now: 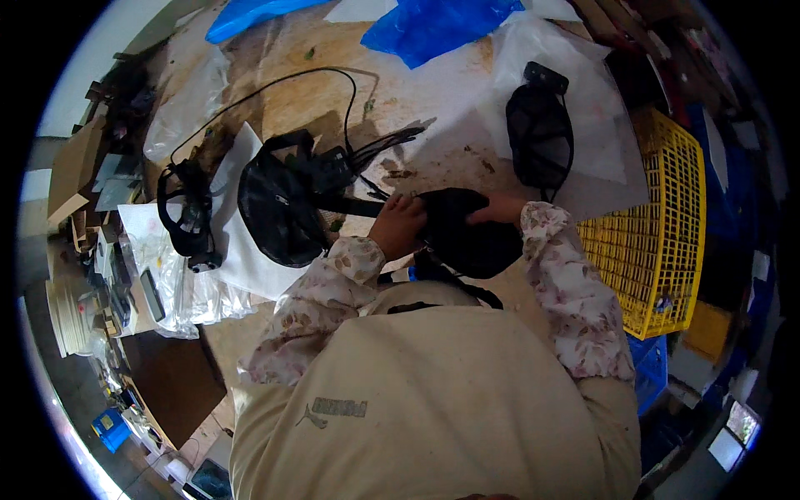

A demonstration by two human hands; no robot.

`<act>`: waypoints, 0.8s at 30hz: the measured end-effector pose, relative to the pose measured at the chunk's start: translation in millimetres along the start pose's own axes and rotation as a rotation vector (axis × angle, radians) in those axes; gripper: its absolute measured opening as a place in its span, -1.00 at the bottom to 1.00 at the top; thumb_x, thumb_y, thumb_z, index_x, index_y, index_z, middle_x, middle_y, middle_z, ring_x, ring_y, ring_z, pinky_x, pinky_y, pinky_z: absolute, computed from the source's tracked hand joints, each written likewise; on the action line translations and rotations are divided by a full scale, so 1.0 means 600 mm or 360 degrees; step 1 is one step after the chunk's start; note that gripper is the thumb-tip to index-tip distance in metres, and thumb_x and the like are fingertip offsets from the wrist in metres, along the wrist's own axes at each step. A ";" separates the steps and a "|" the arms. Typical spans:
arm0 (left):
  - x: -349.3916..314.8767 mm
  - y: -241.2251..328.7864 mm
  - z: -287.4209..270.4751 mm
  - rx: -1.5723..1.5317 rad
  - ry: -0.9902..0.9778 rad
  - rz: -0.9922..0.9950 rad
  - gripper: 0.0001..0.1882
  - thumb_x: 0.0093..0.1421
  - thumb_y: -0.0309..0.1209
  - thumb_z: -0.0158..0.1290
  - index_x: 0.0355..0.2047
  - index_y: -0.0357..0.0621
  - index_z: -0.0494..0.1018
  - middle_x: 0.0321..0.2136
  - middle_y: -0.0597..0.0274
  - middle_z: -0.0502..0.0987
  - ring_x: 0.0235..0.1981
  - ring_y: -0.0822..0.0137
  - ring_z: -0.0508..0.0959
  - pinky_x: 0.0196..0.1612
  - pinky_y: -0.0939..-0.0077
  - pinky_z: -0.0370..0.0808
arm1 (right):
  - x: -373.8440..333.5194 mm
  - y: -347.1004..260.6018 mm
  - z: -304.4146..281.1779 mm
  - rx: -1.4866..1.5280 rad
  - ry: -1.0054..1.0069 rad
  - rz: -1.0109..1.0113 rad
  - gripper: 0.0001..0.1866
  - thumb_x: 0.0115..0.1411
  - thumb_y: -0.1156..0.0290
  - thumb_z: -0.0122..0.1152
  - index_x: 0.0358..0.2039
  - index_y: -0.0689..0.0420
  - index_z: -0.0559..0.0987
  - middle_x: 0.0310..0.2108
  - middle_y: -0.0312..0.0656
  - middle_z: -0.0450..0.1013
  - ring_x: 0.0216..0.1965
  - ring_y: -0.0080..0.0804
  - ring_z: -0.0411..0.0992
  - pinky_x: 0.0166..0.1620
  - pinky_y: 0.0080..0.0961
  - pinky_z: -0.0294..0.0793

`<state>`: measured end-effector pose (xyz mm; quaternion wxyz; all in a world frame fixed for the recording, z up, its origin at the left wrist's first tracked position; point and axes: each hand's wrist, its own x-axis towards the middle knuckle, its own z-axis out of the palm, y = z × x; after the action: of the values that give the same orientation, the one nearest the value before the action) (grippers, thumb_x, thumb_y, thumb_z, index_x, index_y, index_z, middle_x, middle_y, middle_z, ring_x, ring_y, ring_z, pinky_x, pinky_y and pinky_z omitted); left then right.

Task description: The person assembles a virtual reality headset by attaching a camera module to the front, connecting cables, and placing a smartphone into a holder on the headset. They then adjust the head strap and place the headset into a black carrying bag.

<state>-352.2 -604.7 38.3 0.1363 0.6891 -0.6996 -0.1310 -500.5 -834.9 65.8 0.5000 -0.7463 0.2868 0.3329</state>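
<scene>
A black fabric pouch (479, 248) is held close in front of my body, between my two hands. My left hand (398, 228) has its fingers curled over the pouch's left edge, beside a black strap that runs left. At the upper right edge, my right hand (502, 208) grips the fabric with the thumb on top; its other fingers are hidden. A black waist bag (275, 204) lies left of my left hand, with a small black device (331, 169) and a bundle of black cables (387, 147) beside it.
Farther left lies a black headband-like device (190, 218) with a cable. A black mesh pouch (540, 137) rests on clear plastic at the right. A yellow plastic crate (683, 221) stands right of the table. Blue plastic sheets (446, 29) lie at the far edge.
</scene>
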 end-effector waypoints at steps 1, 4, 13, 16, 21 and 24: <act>-0.001 0.003 0.002 0.0056 0.0032 0.0021 -0.45 -0.18 -0.19 0.24 -0.15 -0.12 0.44 -0.09 0.06 0.38 0.04 0.00 0.33 0.16 0.12 0.18 | -0.017 -0.013 0.003 -0.0016 0.0010 -0.0019 -0.20 -0.08 0.15 0.42 0.14 0.22 0.35 -0.02 -0.04 0.45 -0.06 -0.23 0.43 0.06 -0.39 0.39; 0.001 0.006 0.004 0.0192 0.0101 0.0082 -0.55 -0.17 -0.25 0.20 -0.23 -0.17 0.47 -0.14 0.10 0.36 0.00 0.07 0.33 0.16 0.18 0.20 | -0.013 0.015 0.026 0.0162 0.0025 -0.0356 -0.19 -0.11 0.18 0.43 0.15 0.22 0.33 -0.01 -0.03 0.44 -0.06 -0.24 0.43 0.07 -0.40 0.39; -0.005 -0.002 0.008 0.0105 0.0080 0.0031 -0.61 -0.17 -0.31 0.19 -0.29 -0.17 0.48 -0.13 0.10 0.35 0.00 0.07 0.31 0.16 0.19 0.19 | -0.015 0.004 0.050 0.0624 0.0005 -0.0285 -0.12 -0.14 0.27 0.45 0.19 0.23 0.26 0.03 -0.02 0.40 0.00 -0.26 0.39 0.12 -0.42 0.32; -0.012 -0.006 0.014 -0.0001 0.0118 0.0002 -0.61 -0.18 -0.29 0.23 -0.28 -0.11 0.49 -0.07 0.09 0.34 0.03 0.03 0.29 0.19 0.13 0.15 | -0.007 0.000 0.060 0.0419 0.0124 -0.0054 -0.11 -0.16 0.27 0.46 0.18 0.24 0.26 -0.01 -0.03 0.42 -0.03 -0.26 0.41 0.09 -0.42 0.36; -0.021 -0.031 0.010 -0.0166 0.0118 -0.0074 -0.55 -0.18 -0.27 0.26 -0.21 -0.04 0.47 -0.01 0.02 0.31 0.06 -0.08 0.27 0.15 0.02 0.17 | 0.005 -0.029 0.036 0.0037 0.0429 -0.0392 -0.23 -0.15 0.21 0.46 0.05 0.31 0.38 -0.11 -0.02 0.47 -0.10 -0.21 0.45 0.03 -0.40 0.38; -0.019 -0.042 0.018 -0.0165 0.0231 -0.0110 -0.56 -0.16 -0.30 0.24 -0.21 -0.04 0.46 -0.04 0.03 0.33 0.04 -0.09 0.29 0.11 0.04 0.21 | 0.014 -0.038 0.029 0.0124 0.0507 -0.0469 -0.27 -0.11 0.23 0.42 0.05 0.28 0.39 -0.12 -0.03 0.48 -0.10 -0.23 0.45 0.03 -0.40 0.39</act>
<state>-332.9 -593.8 18.9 0.2176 0.7125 -0.6560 -0.1214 -481.6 -811.8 67.2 0.5201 -0.8034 0.2626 0.1227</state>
